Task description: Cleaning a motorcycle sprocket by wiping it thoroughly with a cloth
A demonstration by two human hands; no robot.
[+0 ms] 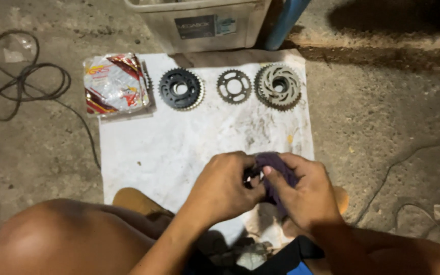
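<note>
Your left hand (223,187) pinches small dark part (251,176), mostly hidden; right hand (306,196) grips purple rag (276,168) against it, just below silver sprocket (278,86). Rag soft, limp; part likely stiff, greasy: hold edges firmly.

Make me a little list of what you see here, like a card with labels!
Place: rough concrete ground with a stained white sheet
On the sheet: black sprocket, small dark sprocket, silver sprocket, shiny wrapped packet
Left hand: grips a small dark part, mostly hidden
Right hand: holds a purple cloth against that part
Nearby: white plastic box, black cable, blue pole
</note>
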